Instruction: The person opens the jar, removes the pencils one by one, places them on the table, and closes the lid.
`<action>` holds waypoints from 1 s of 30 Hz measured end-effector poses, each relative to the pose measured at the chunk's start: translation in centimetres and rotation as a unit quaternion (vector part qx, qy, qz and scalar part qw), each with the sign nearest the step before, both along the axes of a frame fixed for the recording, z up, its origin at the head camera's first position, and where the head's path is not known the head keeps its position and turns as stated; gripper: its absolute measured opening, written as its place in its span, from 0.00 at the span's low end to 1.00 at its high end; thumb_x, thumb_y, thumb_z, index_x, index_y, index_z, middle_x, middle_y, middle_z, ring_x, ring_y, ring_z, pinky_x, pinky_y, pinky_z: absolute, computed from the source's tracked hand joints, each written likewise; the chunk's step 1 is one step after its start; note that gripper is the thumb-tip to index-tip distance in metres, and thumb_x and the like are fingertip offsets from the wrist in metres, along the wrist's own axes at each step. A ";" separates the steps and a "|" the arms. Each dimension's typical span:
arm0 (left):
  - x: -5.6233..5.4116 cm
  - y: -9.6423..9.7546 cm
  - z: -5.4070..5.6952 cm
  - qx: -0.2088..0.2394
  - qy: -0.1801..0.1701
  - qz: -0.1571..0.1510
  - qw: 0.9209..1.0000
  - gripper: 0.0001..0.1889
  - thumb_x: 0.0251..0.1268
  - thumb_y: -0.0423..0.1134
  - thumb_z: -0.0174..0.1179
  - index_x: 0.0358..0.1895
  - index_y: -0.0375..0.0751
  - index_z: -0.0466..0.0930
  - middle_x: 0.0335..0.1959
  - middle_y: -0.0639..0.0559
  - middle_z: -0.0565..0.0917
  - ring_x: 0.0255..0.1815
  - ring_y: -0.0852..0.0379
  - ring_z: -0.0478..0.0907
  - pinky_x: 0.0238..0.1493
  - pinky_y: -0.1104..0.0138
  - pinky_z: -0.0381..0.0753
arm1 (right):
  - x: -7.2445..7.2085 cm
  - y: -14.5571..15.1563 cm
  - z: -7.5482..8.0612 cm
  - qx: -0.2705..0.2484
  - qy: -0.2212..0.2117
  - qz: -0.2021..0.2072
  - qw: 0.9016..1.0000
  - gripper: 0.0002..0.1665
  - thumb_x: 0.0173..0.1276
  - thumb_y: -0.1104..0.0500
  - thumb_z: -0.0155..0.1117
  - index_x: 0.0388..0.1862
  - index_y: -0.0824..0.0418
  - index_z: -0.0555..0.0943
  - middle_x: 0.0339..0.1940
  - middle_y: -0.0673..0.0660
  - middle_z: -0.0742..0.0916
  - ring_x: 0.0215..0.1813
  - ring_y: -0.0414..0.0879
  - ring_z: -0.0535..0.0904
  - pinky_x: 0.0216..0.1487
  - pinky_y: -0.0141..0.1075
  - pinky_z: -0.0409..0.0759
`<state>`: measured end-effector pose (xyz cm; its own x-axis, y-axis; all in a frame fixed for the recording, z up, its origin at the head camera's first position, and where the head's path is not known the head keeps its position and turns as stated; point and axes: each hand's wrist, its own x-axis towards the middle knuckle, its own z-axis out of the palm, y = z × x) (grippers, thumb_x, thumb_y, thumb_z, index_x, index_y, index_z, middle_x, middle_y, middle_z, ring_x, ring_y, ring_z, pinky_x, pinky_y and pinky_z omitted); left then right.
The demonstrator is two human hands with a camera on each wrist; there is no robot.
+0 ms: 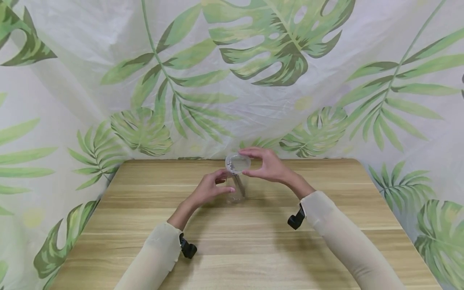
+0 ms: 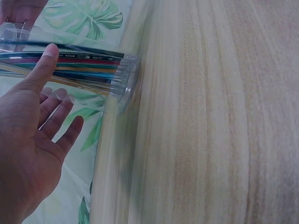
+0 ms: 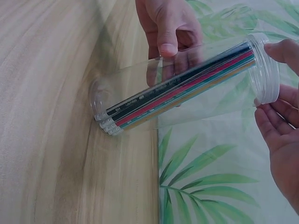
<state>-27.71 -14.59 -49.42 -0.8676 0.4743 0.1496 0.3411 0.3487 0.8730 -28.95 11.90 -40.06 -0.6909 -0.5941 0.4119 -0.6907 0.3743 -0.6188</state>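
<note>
Likely on lid step: pinching translucent round plastic lid (image 3: 267, 70) with right hand (image 1: 267, 165), gripping clear plastic cylinder (image 3: 205, 103) of multicoloured pencils (image 3: 182, 88) upright on brown wood-grain table (image 1: 253, 249) with left hand (image 1: 209, 188); probably needs cylinder steady next.

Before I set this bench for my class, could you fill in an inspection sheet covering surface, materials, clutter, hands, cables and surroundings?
Surface: wood-grain table, under the container.
Job's things: clear container upright, several pencils leaning inside; pale lid at its top, whether fully seated unclear.
Clutter: nothing seen.
Left hand: thumb and fingers around the container's side.
Right hand: grips the lid's rim.
Cables: nothing seen.
Surroundings: leaf-print sheet behind the table.
</note>
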 end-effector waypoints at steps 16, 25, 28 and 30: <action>0.0 0.0 0.0 0.005 0.011 -0.004 1.000 0.38 0.63 0.40 0.78 0.74 0.33 0.72 0.66 0.36 0.83 0.68 0.34 0.79 0.73 0.48 0.78 | -0.3 0.0 0.1 0.010 -0.003 0.026 1.000 0.35 0.64 0.61 0.79 0.70 0.65 0.81 0.71 0.61 0.84 0.72 0.59 0.79 0.68 0.53 0.82; 0.1 0.0 -0.1 0.006 0.015 -0.005 1.000 0.38 0.63 0.40 0.78 0.74 0.33 0.73 0.66 0.37 0.83 0.68 0.35 0.80 0.73 0.49 0.78 | 0.2 0.0 0.2 0.001 -0.003 0.021 1.000 0.35 0.63 0.61 0.79 0.68 0.68 0.81 0.72 0.64 0.82 0.73 0.60 0.78 0.72 0.55 0.79; 0.1 0.0 -0.1 0.010 0.014 -0.006 1.000 0.38 0.63 0.39 0.78 0.74 0.33 0.73 0.66 0.37 0.83 0.69 0.35 0.79 0.73 0.49 0.77 | 0.4 -0.1 0.2 -0.003 0.014 0.005 1.000 0.35 0.61 0.59 0.83 0.65 0.68 0.83 0.68 0.65 0.85 0.71 0.59 0.79 0.72 0.54 0.79; 0.1 0.0 -0.1 0.010 0.013 -0.006 1.000 0.38 0.62 0.39 0.78 0.74 0.33 0.73 0.66 0.36 0.83 0.69 0.35 0.79 0.73 0.49 0.77 | 0.6 -0.2 0.3 -0.001 0.027 -0.010 1.000 0.35 0.59 0.57 0.85 0.64 0.68 0.84 0.65 0.64 0.86 0.69 0.58 0.81 0.72 0.52 0.79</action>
